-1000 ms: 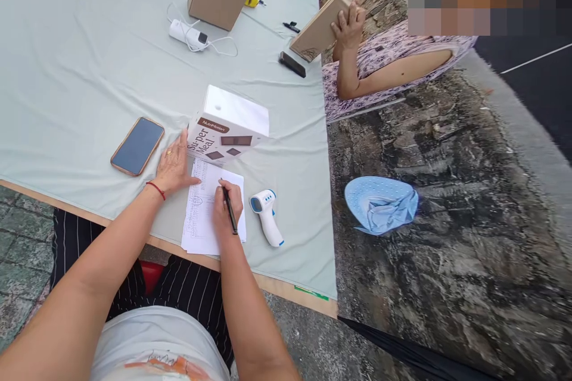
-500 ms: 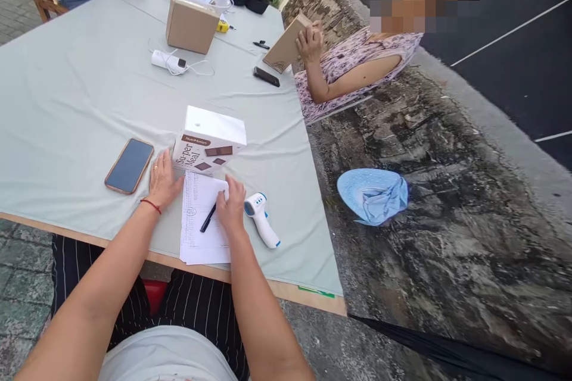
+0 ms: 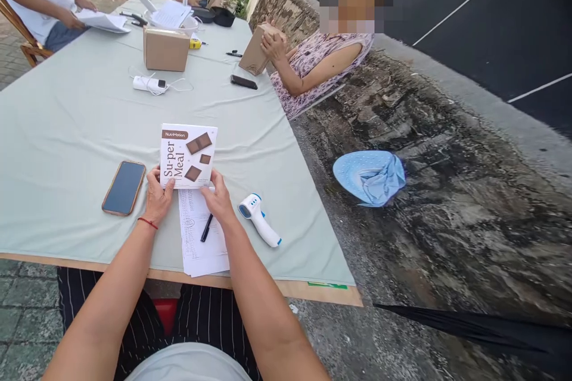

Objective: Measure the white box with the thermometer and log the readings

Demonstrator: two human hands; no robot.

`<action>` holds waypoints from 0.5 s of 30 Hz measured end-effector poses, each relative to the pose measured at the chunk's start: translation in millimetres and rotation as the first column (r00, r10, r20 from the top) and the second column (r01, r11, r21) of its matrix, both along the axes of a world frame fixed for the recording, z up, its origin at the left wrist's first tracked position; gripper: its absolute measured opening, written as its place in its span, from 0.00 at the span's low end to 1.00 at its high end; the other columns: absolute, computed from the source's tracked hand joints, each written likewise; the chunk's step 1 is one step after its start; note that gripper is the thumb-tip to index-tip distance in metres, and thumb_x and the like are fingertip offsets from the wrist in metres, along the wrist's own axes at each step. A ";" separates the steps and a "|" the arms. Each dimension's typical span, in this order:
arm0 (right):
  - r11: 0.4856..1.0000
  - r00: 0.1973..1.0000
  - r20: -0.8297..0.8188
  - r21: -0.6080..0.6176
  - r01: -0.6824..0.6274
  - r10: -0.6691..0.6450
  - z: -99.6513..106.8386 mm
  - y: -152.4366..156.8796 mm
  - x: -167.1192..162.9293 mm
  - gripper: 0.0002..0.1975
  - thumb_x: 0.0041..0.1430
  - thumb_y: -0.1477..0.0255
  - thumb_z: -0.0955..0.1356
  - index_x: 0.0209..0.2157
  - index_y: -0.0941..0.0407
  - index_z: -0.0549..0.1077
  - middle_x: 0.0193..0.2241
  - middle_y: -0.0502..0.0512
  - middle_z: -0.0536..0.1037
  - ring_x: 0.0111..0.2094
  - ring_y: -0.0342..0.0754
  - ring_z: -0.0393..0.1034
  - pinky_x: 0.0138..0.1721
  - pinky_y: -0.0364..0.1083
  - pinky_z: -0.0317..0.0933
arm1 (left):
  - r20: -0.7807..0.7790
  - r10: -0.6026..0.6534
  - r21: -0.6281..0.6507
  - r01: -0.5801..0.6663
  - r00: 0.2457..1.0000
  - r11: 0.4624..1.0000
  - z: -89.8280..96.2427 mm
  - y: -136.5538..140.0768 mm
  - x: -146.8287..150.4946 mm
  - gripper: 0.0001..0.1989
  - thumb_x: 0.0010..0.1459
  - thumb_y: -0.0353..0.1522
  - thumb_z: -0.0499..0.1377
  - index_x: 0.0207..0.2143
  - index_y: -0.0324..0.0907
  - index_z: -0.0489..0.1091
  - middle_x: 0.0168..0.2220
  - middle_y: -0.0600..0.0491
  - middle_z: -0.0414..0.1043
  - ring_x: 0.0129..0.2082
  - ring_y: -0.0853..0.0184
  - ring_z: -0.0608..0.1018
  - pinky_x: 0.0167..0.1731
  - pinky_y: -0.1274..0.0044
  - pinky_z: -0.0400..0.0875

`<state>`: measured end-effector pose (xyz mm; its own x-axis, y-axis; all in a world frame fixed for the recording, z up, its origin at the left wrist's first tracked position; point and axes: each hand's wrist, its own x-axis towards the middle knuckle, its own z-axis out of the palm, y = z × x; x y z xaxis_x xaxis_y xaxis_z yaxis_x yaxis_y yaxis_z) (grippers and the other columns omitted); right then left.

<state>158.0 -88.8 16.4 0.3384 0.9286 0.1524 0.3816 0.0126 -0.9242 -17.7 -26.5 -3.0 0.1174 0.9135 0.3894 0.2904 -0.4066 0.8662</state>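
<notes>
Between my hands I hold a white snack box (image 3: 189, 155) printed with brown bars and the words "Su-per Meal", its front tilted up toward me. My left hand (image 3: 158, 195) grips its lower left corner, thumb on the front. At the lower right corner my right hand (image 3: 218, 195) closes on it. Just below the box lie printed sheets (image 3: 203, 256) with a black pen (image 3: 206, 228) on top. To the left of my left hand rests a smartphone (image 3: 124, 187) in a brown-edged case. A white and blue infrared thermometer (image 3: 259, 220) lies right of my right hand.
Farther up the cloth-covered table (image 3: 67, 149) stand a cardboard box (image 3: 166, 50), a white device with a cable (image 3: 149, 84) and a black phone (image 3: 243, 81). A person at the right holds another cardboard box (image 3: 257, 50). A blue sun hat (image 3: 370, 178) lies off the table's right side.
The snack box, earlier standing on the table, is now tilted with its front facing me and gripped at both lower corners. My right hand has moved left from the sheets to the box.
</notes>
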 end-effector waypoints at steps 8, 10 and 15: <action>0.943 0.813 0.549 -0.124 0.308 -0.194 -9.7 -83.0 74.3 0.35 0.52 0.61 0.68 0.61 0.58 0.61 0.61 0.70 0.65 0.63 0.63 0.56 0.62 0.63 0.51 | 0.013 -0.013 -0.028 0.014 1.000 1.000 0.1 0.2 1.6 0.20 0.60 0.43 0.58 0.47 0.44 0.54 0.53 0.41 0.67 0.52 0.56 0.75 0.50 0.62 0.70; 0.885 0.795 0.591 -0.289 0.365 -0.135 -14.2 -105.9 94.0 0.37 0.49 0.60 0.70 0.59 0.58 0.64 0.58 0.70 0.67 0.60 0.65 0.59 0.59 0.61 0.55 | 0.022 -0.018 -0.036 0.019 1.000 0.999 -1.7 -0.6 2.7 0.21 0.59 0.43 0.59 0.47 0.44 0.55 0.53 0.41 0.67 0.51 0.56 0.75 0.50 0.61 0.70; 0.841 0.876 0.464 -0.414 0.348 -0.134 -9.9 -118.2 98.2 0.27 0.50 0.56 0.67 0.49 0.55 0.72 0.46 0.64 0.74 0.47 0.59 0.69 0.46 0.54 0.63 | -0.003 -0.014 -0.054 0.014 1.000 0.998 -1.1 -4.9 2.5 0.20 0.60 0.44 0.58 0.47 0.44 0.55 0.52 0.41 0.68 0.50 0.56 0.76 0.50 0.60 0.70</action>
